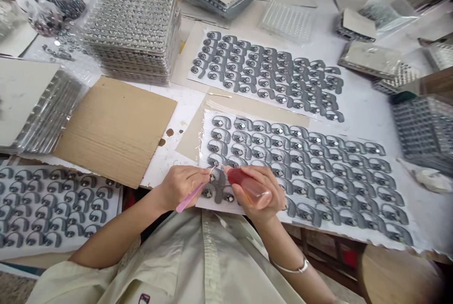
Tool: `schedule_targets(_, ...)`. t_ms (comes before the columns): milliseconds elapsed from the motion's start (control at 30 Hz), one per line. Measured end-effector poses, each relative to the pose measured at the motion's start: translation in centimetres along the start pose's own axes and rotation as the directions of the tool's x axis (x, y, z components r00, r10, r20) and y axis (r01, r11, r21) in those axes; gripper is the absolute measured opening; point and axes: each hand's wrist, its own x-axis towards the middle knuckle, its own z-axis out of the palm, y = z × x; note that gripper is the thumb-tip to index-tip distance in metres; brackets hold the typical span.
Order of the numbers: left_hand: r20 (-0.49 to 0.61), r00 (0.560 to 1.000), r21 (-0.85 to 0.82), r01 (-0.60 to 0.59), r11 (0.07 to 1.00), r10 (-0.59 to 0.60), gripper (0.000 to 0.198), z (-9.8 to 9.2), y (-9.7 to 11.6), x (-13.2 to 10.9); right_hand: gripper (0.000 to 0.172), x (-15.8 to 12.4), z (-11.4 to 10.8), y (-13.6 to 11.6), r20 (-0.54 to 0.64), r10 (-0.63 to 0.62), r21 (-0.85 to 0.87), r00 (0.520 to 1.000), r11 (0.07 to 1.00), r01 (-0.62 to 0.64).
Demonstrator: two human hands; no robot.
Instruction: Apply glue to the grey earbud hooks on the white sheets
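My left hand [180, 187] is shut on a thin pink stick [193, 196], whose fine tip touches or nearly touches a grey curved part [217, 186] with a round silver centre. My right hand [260, 198] grips a small translucent red squeeze bottle [247, 187], its nozzle pointing left, close to the stick's tip. Both hands are over the near edge of a white sheet [354, 231] carrying rows of many similar grey parts [300, 186]. The hands hide some of the parts beneath them.
A second sheet of grey parts [265, 72] lies farther away, and a third [56, 205] is at the lower left. A brown cardboard sheet [116, 129] lies to the left. Stacked clear trays of silver pieces [130, 30] stand at the back. Further trays lie to the right.
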Motion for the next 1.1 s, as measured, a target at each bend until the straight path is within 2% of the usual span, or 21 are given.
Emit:
schedule_targets(567, 0.011, 1.000, 0.001, 0.019, 1.000, -0.019, 0.018, -0.2, 0.2, 0.1, 0.042, -1.6, -0.2, 0.4, 0.047, -0.086, -0.037, 0.995, 0.995, 0.088)
schedule_targets(800, 0.010, 1.000, 0.005, 0.014, 1.000, -0.014, 0.017, -0.1, 0.1, 0.1, 0.059, -1.8, 0.0, 0.3, 0.041, -0.111, -0.056, 0.993, 0.992, 0.113)
schedule_targets(1100, -0.001, 1.000, 0.004, 0.014, 1.000, -0.014, 0.016, -0.2, 0.2, 0.3, 0.042, -1.4, -0.4, -0.5, 0.102, -0.199, -0.108, 0.975, 0.972, 0.209)
